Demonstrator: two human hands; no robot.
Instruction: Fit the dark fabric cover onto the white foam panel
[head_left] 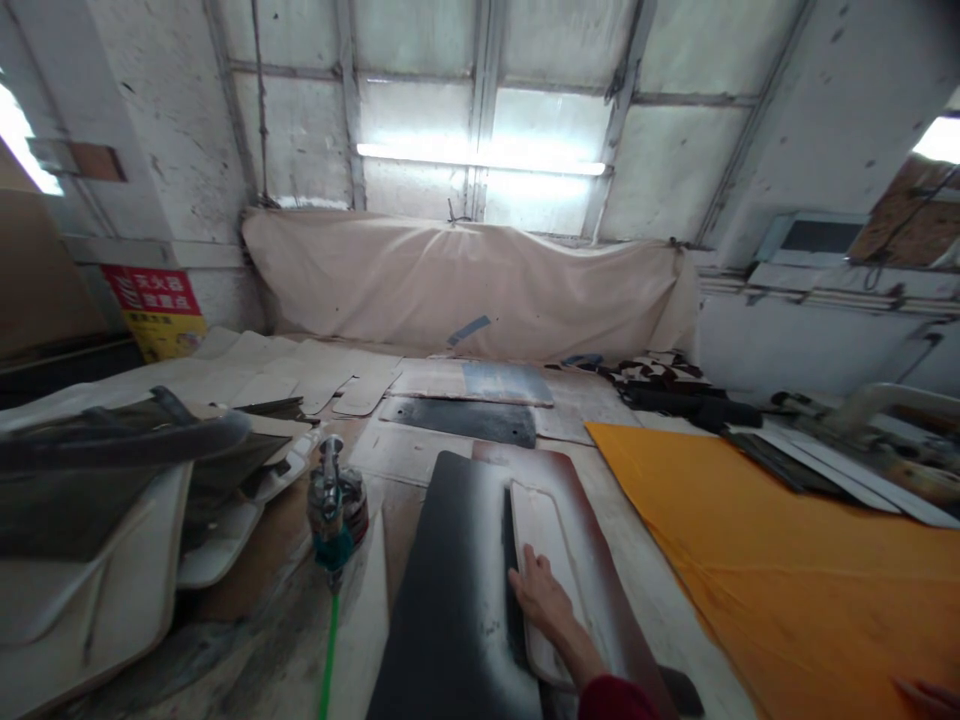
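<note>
My right hand (545, 595), in a dark red sleeve, reaches in from the bottom. Its bent fingers are on the left edge of a long whitish panel with rounded corners (546, 520). That panel lies over a larger dark panel (435, 560) with a pale misted band and a reddish-brown right side. Along the whitish panel's left edge, a strip of darker surface shows. My left hand cannot be identified in view. To the left, a spray gun (330, 500) with a teal part and a green hose (328, 660) stands by a cup.
Orange cloth (750, 540) covers the right; fingers of a hand (926, 692), whose I cannot tell, show at its corner. Pale and dark panels (127, 560) are piled left. A dark flat piece (465, 420) lies behind. Beige sheeting (465, 280) hangs below the windows.
</note>
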